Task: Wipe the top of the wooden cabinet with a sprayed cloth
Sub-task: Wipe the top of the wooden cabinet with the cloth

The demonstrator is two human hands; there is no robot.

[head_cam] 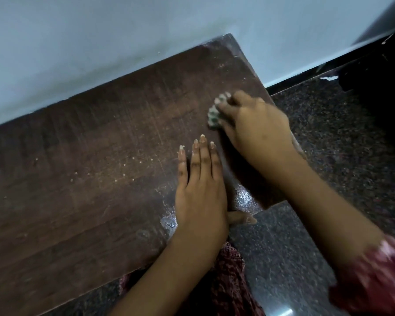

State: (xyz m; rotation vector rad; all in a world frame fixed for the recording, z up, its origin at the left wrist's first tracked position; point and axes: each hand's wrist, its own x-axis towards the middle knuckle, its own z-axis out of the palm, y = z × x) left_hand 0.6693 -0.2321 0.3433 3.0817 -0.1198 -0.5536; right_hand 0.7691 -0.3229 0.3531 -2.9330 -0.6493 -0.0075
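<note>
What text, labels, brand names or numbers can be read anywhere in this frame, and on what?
None: no readable text in this view.
Cabinet top: bare wood with scratches, pale specks and wet patches, no label.
Cloth: green and white pattern under the right hand, no print to read; it is blurred.
Left hand: flat on the wood, nothing written.
Wall and floor: plain, no signs.
</note>
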